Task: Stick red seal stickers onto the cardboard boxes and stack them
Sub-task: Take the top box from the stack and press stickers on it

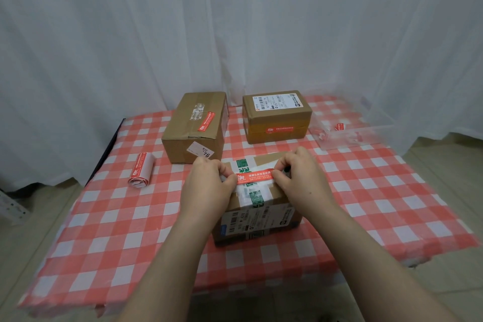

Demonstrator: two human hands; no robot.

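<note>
- So, both my hands are busy. My left hand (209,185) pinches the left end of the red seal sticker (254,176), and my right hand (300,178) pinches its right end, fingers curled on it.
- I hold the sticker stretched across the top of the near box (261,214), over its green-and-white tape. I cannot tell whether it is pressed flat yet.
- That box sits mid-table (104,217), toward the near edge.
- Two boxes look done. The far-left box (194,125) has a red strip on its top, and the far-right box (277,117) has one on its front face. Both stand near the far edge, apart from each other.
- By my reckoning this is the last sticker. All the stacking is left, since no box sits on another.
- A roll of stickers (141,168) lies by the left edge, and a clear tray (366,133) sits at the far right corner.
</note>
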